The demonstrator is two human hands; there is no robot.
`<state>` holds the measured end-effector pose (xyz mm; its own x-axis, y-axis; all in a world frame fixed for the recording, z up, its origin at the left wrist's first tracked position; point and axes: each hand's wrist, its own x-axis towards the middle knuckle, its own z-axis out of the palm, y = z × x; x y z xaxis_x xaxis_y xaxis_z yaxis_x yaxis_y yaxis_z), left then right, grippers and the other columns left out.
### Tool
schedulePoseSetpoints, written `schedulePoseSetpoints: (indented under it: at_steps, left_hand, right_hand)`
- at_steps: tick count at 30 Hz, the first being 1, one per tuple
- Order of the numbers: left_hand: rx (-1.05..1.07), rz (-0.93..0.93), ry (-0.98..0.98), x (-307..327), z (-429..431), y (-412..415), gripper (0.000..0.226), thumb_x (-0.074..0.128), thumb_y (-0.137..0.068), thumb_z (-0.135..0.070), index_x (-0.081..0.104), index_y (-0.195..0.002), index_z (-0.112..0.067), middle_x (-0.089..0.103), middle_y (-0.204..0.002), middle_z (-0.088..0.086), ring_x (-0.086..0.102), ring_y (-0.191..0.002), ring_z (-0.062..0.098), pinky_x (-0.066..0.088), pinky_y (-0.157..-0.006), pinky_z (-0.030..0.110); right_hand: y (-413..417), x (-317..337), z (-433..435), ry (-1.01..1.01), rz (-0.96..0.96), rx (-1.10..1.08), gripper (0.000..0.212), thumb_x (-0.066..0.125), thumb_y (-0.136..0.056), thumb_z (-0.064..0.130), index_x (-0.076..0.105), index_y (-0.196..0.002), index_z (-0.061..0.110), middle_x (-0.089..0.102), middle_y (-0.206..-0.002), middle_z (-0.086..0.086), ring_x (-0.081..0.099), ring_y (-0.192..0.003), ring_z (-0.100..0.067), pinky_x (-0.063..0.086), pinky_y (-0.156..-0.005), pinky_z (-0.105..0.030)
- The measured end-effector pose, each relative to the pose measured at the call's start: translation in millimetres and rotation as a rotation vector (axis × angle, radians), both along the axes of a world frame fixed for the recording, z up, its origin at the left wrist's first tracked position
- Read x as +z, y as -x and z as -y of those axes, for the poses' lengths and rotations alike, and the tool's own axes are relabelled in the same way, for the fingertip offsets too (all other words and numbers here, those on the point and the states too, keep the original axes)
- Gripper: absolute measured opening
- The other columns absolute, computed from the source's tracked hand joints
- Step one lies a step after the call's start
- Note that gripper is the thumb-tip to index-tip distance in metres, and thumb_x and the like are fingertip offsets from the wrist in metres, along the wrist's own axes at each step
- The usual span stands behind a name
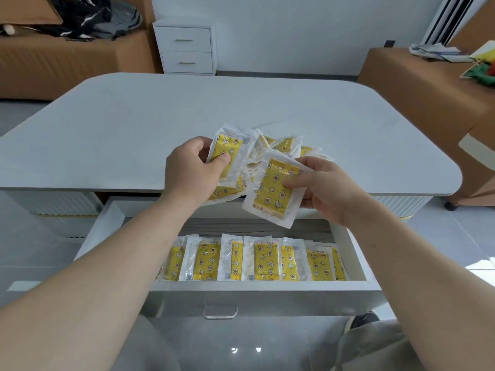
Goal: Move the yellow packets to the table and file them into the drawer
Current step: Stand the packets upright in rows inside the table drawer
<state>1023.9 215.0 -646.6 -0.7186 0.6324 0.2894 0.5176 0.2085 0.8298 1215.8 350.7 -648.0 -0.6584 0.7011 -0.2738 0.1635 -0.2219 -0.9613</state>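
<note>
**Two packets in hand above the open drawer**

I saw the left grip (192, 172) curled round a yellow packet (227, 151), thumb pressed on its face; whether more sat behind it I could not tell. The right grip (321, 188) pinched a second packet (270, 194) by its upper right corner, tilted, its lower end hanging past the near edge of the surface (134, 124) and over the drawer (267, 286).

The loose pile (284, 144) lay against that near edge, between and behind both grips. A few packets under the left grip overhung the edge. I could not count the pile, since it overlapped too much. The surface ran wide to the left, to the right and beyond the pile.

The drawer was pulled fully out below the edge, its handle (220, 313) toward me. Inside, a row (263, 259) of packets stood against the front wall, with seven yellow faces showing. Behind the row a strip of grey drawer floor lay open.
</note>
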Motion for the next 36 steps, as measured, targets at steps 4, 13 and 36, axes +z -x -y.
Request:
schedulePoseSetpoints:
  at_steps: [4,13,36]
  left_hand:
    - [-0.066,0.004,0.022,5,17,-9,0.013,0.075,-0.086,-0.026,0.074,-0.099,-0.023,0.075,-0.09,-0.01,0.07,-0.087,0.01,0.059,-0.081,0.036]
    - [-0.198,-0.056,0.094,1,34,-24,0.027,0.076,-0.088,-0.025,0.07,-0.113,-0.026,0.073,-0.104,-0.013,0.067,-0.094,0.005,0.051,-0.079,0.017]
    - [-0.262,-0.023,0.161,-15,19,-20,0.026,0.076,-0.088,-0.03,0.07,-0.114,-0.025,0.074,-0.1,-0.015,0.067,-0.091,-0.002,0.054,-0.078,0.019]
  right_hand:
    - [-11,-6,-1,-0.092,0.144,0.144,0.029,0.072,-0.084,-0.01,0.066,-0.106,0.007,0.076,-0.102,-0.017,0.076,-0.093,-0.034,0.062,-0.078,-0.044]
    - [-17,-38,11,-0.377,0.752,0.231,0.027,0.071,-0.088,0.0,0.065,-0.11,0.014,0.072,-0.097,-0.009,0.075,-0.083,-0.027,0.065,-0.07,-0.04]
    - [-10,-117,9,-0.642,1.281,0.369,0.061,0.072,-0.087,0.051,0.048,-0.131,0.017,0.06,-0.103,0.0,0.063,-0.092,-0.022,0.052,-0.07,-0.032]
